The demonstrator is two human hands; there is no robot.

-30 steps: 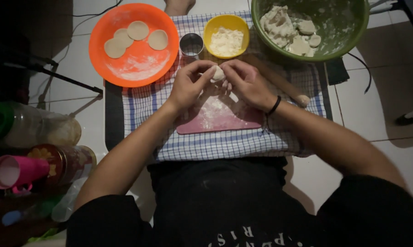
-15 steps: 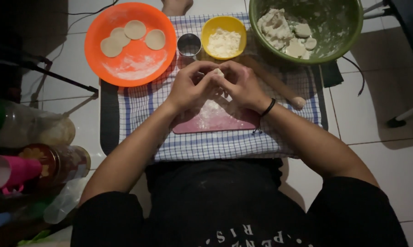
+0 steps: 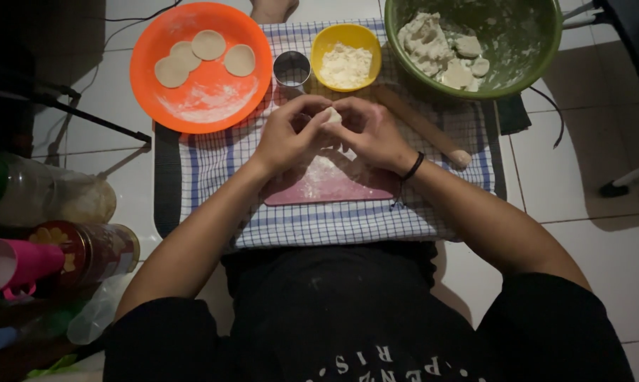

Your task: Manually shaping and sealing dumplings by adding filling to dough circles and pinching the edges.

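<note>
Fingers of both hands pinched shut on one small dough piece [image 3: 331, 115].

Your left hand [image 3: 287, 134] and right hand [image 3: 371, 132] have drawn tighter together since a second ago, closing the dough above the floured pink board [image 3: 333, 185]; it looks further folded, while three discs sit on the orange plate [image 3: 192, 106].

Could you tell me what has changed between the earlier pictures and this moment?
Very little. The left hand and right hand, slightly apart a second ago, have closed together around the small dough piece above the pink board. The orange plate with three discs, yellow bowl, green bowl and rolling pin stayed put.
</note>
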